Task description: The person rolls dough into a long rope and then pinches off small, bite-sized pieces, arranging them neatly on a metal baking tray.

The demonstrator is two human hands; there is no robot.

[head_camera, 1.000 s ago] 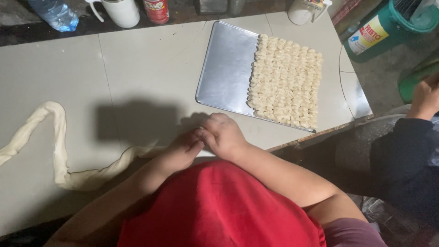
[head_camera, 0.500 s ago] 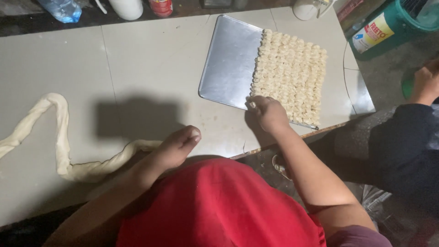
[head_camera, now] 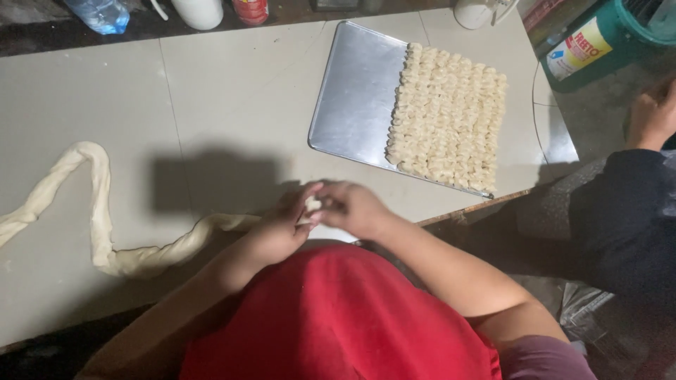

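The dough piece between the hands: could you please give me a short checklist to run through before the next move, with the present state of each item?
1. Small dough piece pinched between left hand and right hand: ok.
2. Dough rope lying on the table and reaching the left hand: ok.
3. Bare space on the metal tray beside the rows of shaped pieces: ok.
4. Tray fully on the table: cannot tell, its near corner sits at the edge.
5. Another person's sleeve away from the tray: ok.
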